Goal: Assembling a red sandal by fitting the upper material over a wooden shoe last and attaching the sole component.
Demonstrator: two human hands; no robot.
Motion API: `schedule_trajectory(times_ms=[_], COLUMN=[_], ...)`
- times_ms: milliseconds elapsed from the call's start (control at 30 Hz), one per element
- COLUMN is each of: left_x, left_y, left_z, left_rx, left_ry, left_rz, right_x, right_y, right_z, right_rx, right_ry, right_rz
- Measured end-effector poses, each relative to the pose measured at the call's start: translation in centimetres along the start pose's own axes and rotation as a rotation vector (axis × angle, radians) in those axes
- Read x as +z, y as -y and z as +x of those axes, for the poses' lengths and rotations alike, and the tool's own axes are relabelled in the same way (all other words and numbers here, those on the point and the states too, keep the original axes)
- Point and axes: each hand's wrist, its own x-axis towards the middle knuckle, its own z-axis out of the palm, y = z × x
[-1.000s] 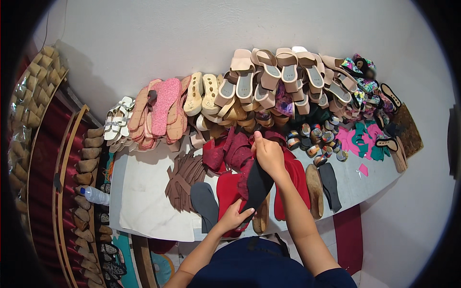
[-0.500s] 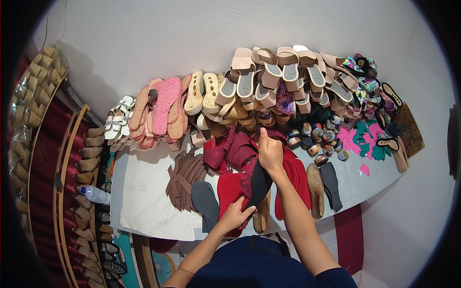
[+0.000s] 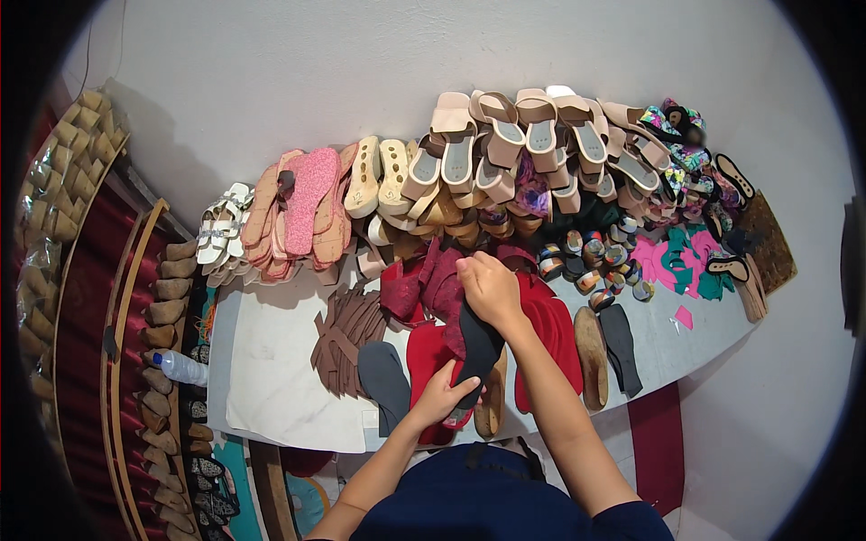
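Note:
Both my hands hold a black shoe sole (image 3: 480,347) tilted over the table's near side, with dark red lacy material along its left edge. My left hand (image 3: 442,397) grips the lower end, thumb laid across the black face. At the upper end my right hand (image 3: 492,290) is closed around the sole. Under and beside it lie bright red soles (image 3: 550,347) and a wooden shoe last (image 3: 490,401), partly hidden. A dark grey sole (image 3: 385,383) rests left of my left hand. Dark red lacy uppers (image 3: 442,288) are heaped just beyond my hands.
Beige heeled sandals (image 3: 541,135) are piled along the wall, with pink insoles (image 3: 311,198) to their left. Brown strips (image 3: 347,343) lie on a white sheet (image 3: 271,361). Another last (image 3: 592,361) is at right. Shelves of lasts (image 3: 165,311) and a bottle (image 3: 180,367) stand left.
My right hand has shifted slightly left and down and its raised thumb has folded over the sole. The sole has turned to show more of its black face.

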Motion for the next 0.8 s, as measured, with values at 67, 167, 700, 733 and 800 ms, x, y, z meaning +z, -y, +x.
schedule_trajectory(times_ms=[67, 167, 700, 733, 800], left_x=[0.2, 0.2, 0.3, 0.6, 0.5], left_y=[-0.3, -0.1, 1.6, 1.2, 1.2], left_z=[-0.1, -0.2, 0.4, 0.2, 0.1], left_rx=[0.028, 0.058, 0.078, 0.118, 0.158], left_ry=[-0.017, -0.026, 0.103, 0.161, 0.219], left_rz=[0.037, 0.048, 0.048, 0.049, 0.05], right_x=[-0.2, 0.1, -0.8, -0.8, -0.9], right_y=[0.5, 0.6, -1.2, -1.4, -1.5], right_z=[0.0, -0.1, -0.8, -0.8, -0.9], right_rx=[0.019, 0.018, 0.298, 0.307, 0.304], right_ry=[0.019, -0.03, 0.091, 0.112, 0.101], right_rz=[-0.028, -0.02, -0.126, -0.135, -0.122])
